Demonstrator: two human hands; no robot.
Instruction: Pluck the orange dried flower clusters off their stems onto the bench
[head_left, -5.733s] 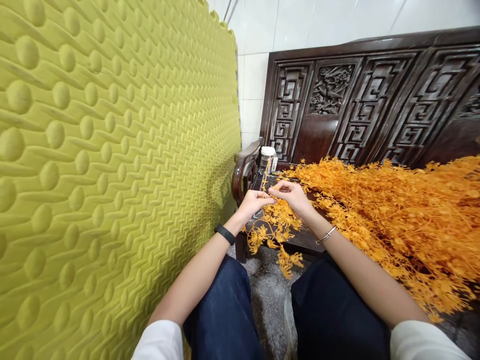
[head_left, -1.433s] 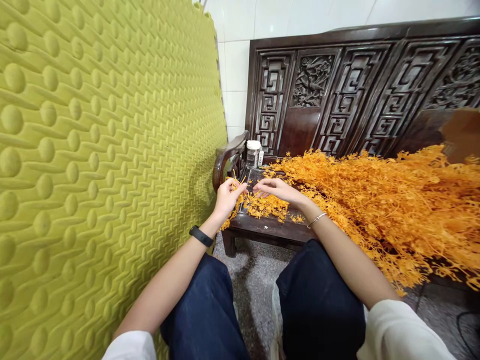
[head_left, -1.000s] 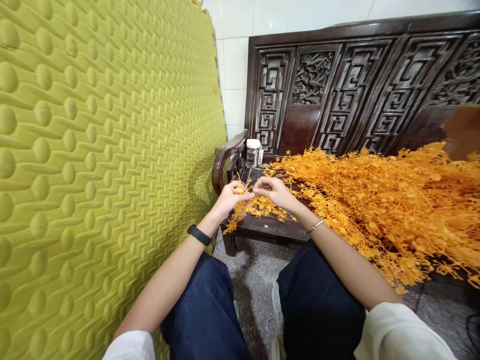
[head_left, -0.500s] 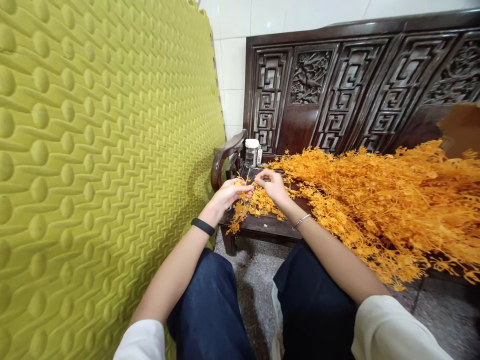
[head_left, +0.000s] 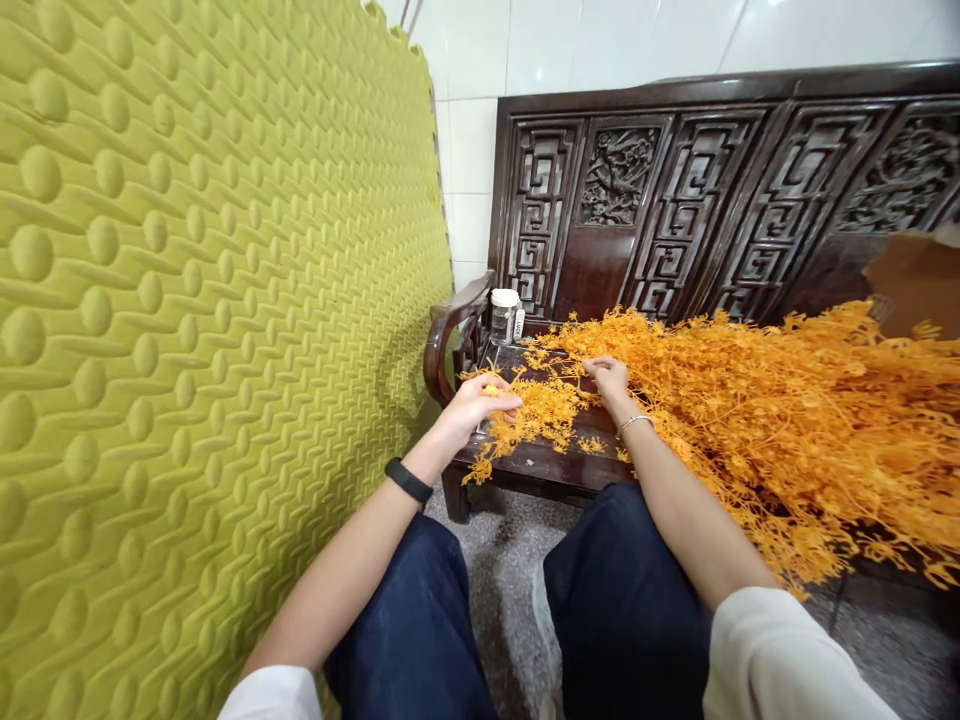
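A big heap of orange artificial sprigs (head_left: 787, 420) covers the seat of a dark carved wooden bench (head_left: 675, 190). My left hand (head_left: 476, 405), with a black band on its wrist, is closed on a small bunch of orange sprigs (head_left: 532, 410) at the bench's left end. My right hand (head_left: 611, 378), with a thin bracelet on its wrist, reaches into the near edge of the heap, fingers curled among the sprigs; what they hold is hidden.
A tall yellow-green foam mat (head_left: 210, 300) stands close on the left. A small clear jar with a white lid (head_left: 504, 316) sits by the bench's armrest (head_left: 448, 325). My knees in dark trousers (head_left: 615, 590) are below, over a speckled floor (head_left: 510, 560).
My hands were together working one sprig. Now my right hand has moved right and away into the heap, while my left keeps the small bunch low over the seat.
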